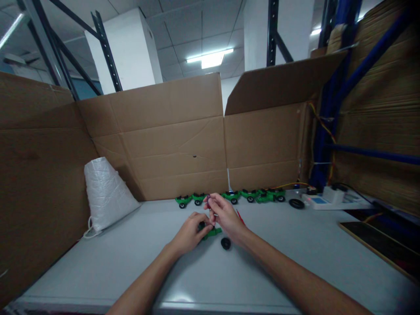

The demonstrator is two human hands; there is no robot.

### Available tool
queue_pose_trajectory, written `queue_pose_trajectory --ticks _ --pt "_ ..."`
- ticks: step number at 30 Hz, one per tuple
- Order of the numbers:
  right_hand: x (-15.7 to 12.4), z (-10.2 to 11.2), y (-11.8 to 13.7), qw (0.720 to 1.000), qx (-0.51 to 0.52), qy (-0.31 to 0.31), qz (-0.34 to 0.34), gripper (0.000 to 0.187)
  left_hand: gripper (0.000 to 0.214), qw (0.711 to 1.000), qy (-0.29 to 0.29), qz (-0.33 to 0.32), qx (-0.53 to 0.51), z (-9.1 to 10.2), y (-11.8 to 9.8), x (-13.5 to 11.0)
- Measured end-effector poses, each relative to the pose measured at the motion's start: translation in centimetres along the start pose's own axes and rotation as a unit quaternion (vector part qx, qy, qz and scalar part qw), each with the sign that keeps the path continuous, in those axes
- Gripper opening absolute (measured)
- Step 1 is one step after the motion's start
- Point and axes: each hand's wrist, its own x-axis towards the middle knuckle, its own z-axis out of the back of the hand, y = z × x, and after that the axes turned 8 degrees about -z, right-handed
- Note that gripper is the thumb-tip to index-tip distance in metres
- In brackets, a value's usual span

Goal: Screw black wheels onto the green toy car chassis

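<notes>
My left hand (192,234) is closed on a small green toy car (211,232) that rests on the grey table (131,262), fingers round its black wheel end. Just above it, my right hand (223,212) pinches a thin tool with a dark red tip, held upright over the car. A loose black wheel (225,243) lies on the table right beside the car, under my right wrist. A thin red stick (239,216) pokes out behind my right hand.
A row of several finished green toy cars (232,196) lines the back of the table against the cardboard wall (170,140). A white woven sack (105,192) stands at left. A black ring (296,204), a white-blue device (323,200) and wires sit at right.
</notes>
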Motion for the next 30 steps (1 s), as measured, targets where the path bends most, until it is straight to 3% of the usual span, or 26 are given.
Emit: queue_pose_trajectory --ticks 30 --pt "-0.20 -0.33 0.76 1.000 0.002 0.002 -0.003 0.049 0.017 1.000 0.002 0.010 0.016 -0.01 -0.07 0.05"
